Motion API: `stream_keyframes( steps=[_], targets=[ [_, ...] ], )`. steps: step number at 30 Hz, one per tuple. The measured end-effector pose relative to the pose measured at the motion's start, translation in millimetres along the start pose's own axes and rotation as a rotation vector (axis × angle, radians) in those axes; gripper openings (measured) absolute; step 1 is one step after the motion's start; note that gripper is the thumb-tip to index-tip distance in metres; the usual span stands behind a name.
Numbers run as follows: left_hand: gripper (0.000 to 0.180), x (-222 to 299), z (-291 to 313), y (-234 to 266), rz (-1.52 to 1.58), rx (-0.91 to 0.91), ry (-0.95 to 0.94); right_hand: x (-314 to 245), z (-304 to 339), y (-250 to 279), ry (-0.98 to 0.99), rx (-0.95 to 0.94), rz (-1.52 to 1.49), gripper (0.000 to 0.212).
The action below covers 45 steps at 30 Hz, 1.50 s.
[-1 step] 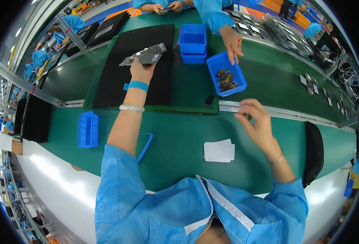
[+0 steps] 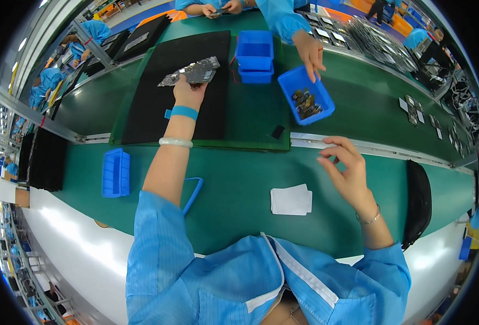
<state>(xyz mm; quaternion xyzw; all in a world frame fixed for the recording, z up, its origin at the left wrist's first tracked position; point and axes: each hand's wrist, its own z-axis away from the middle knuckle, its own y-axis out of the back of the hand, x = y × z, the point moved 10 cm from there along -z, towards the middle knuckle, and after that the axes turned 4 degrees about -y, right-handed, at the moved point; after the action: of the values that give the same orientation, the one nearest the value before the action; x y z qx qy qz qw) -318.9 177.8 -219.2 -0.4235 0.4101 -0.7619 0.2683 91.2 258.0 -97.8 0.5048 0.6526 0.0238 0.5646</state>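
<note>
My left hand (image 2: 188, 93) grips a circuit board (image 2: 197, 71), grey and silvery, above a black foam mat (image 2: 161, 116). The fingers under the board are partly hidden. A blue wrist strap and a pale bangle circle that arm. Over the front work surface, my right hand (image 2: 349, 168) is raised with its fingers curved, thumb and fingertips apart and nothing visible between them. Beyond it is a blue bin (image 2: 285, 86) of small brownish metallic parts (image 2: 306, 103), tilted on the belt. A co-worker's hand (image 2: 310, 53) reaches to its far rim.
Stacked blue bins (image 2: 254, 53) stand beside the mat. White cards (image 2: 292, 200) lie on the green table (image 2: 234, 216), a blue bin (image 2: 116, 173) to the left, a coiled blue cord (image 2: 194, 195) near my left arm, and a black pouch (image 2: 417, 203) at right. Boards (image 2: 411, 111) lie on the belt.
The bin of parts has shifted slightly to the right, with the co-worker's hand still at its rim. My right hand has moved a little to the right. My left hand keeps the circuit board.
</note>
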Motion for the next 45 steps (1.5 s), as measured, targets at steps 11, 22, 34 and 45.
stream_keyframes(
  steps=[11, 22, 34, 45],
  targets=[
    [0.044, -29.5, 10.3, -1.7, -0.194, -0.013, 0.182, 10.3, 60.6, -68.7, 0.036, -0.481, 0.194, 0.055],
    [0.036, 11.2, 105.5, 37.9, -0.698, -0.187, -0.114, 12.6, 65.8, -93.9, 0.034, -0.548, 0.409, 0.051],
    [0.033, -144.3, 228.7, 15.9, -0.967, -0.726, 0.212, 85.3, 42.2, -76.4, -0.534, -0.892, -0.339, 0.042],
    [0.033, -164.1, 221.4, 15.9, -0.919, -0.684, 0.16, 216.4, -196.8, 43.2, -0.703, 0.378, -0.782, 0.031]
  ],
)
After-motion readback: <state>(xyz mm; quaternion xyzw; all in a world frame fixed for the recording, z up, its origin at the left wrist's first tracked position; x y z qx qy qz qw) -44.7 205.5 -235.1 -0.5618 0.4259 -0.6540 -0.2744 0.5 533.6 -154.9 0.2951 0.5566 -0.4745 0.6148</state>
